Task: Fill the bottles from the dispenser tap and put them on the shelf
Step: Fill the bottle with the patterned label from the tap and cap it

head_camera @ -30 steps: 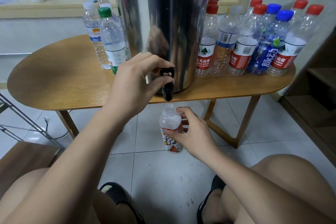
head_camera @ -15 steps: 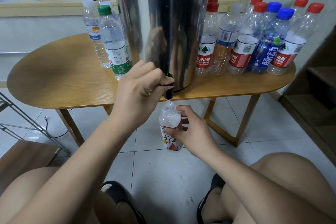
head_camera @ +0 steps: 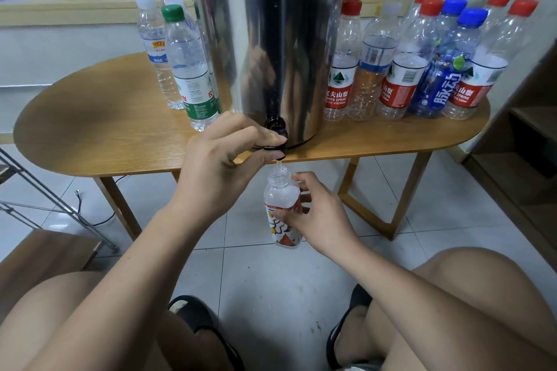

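A tall steel dispenser [head_camera: 271, 39] stands on the wooden table [head_camera: 105, 129], its black tap [head_camera: 275, 141] hanging over the front edge. My left hand [head_camera: 223, 159] grips the tap lever, pressed down. A thin stream of water runs from the spout into the open neck of a small clear bottle [head_camera: 281, 211] with a red and white label. My right hand [head_camera: 319, 214] holds that bottle upright by its middle, right below the tap. Its cap is not in sight.
Several capped bottles with red and blue caps [head_camera: 422, 63] stand to the right of the dispenser, several more [head_camera: 180, 63] to its left. A wooden shelf unit [head_camera: 530, 141] is at the right edge, a metal rack [head_camera: 45, 205] at the left. My knees frame the tiled floor.
My left hand closed round the tap lever and pushed it down; water now flows. My right hand raised the bottle slightly up to the spout.
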Motion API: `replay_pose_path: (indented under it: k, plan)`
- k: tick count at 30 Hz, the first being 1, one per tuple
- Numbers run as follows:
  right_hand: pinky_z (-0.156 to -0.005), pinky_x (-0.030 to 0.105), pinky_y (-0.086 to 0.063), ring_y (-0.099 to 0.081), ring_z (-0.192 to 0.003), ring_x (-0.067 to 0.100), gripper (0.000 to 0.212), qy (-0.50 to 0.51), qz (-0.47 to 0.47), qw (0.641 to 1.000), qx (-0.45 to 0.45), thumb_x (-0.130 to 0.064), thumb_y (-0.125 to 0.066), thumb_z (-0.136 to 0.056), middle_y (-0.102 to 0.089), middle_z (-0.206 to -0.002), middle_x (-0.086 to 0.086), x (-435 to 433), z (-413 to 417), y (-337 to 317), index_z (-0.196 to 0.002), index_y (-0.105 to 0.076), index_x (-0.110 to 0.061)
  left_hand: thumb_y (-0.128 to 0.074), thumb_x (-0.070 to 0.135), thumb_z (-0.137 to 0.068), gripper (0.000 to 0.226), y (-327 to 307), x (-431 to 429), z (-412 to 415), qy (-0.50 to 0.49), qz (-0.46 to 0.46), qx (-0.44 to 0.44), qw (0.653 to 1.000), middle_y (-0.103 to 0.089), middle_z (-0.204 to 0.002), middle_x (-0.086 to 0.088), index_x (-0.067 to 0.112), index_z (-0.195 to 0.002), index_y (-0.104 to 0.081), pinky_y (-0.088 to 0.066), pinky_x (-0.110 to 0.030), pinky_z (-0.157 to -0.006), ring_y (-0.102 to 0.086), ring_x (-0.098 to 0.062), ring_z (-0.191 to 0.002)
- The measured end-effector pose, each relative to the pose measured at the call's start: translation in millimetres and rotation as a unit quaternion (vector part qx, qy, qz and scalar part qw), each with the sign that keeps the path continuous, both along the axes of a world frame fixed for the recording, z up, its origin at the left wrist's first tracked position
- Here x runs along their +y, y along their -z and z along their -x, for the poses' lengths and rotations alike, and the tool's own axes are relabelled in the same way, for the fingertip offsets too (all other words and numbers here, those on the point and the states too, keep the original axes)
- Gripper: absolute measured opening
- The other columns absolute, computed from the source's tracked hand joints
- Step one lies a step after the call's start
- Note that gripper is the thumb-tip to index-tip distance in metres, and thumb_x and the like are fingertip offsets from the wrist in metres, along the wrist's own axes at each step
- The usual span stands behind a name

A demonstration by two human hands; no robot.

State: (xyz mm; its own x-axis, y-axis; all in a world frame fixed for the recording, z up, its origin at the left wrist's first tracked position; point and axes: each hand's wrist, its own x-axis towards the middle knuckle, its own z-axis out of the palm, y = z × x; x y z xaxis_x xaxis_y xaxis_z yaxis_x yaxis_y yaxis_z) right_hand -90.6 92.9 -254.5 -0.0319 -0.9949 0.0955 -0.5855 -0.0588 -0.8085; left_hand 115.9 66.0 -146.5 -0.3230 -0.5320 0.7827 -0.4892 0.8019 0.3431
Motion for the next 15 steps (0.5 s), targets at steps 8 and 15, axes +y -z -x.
replay_pose_path:
  k: [8, 15]
  plan:
    - [-0.087, 0.011, -0.043, -0.055, -0.119, 0.002, 0.073, 0.0, 0.0, 1.0, 0.002, -0.046, -0.092, -0.082, -0.063, -0.14, -0.016, -0.3, -0.4, 3.2, -0.142, -0.051, -0.036, -0.088, 0.021, -0.094, 0.015, 1.3, 0.3, -1.1, -0.006, -0.003, -0.004, 1.0, -0.077, -0.106, 0.002, 0.013, -0.107, -0.085, -0.057, -0.04, -0.084, -0.073, -0.022, -0.101]
    - [-0.095, 0.02, -0.046, -0.056, -0.121, 0.004, 0.076, 0.004, 0.002, 1.0, 0.005, -0.048, -0.092, -0.081, -0.062, -0.143, -0.015, -1.6, -1.5, 6.7, -0.144, -0.051, -0.036, -0.087, 0.021, -0.095, 0.014, 2.4, 0.2, -1.2, -0.008, -0.003, -0.003, 1.0, -0.078, -0.108, 0.002, 0.014, -0.107, -0.085, -0.057, -0.04, -0.083, -0.073, -0.023, -0.101]
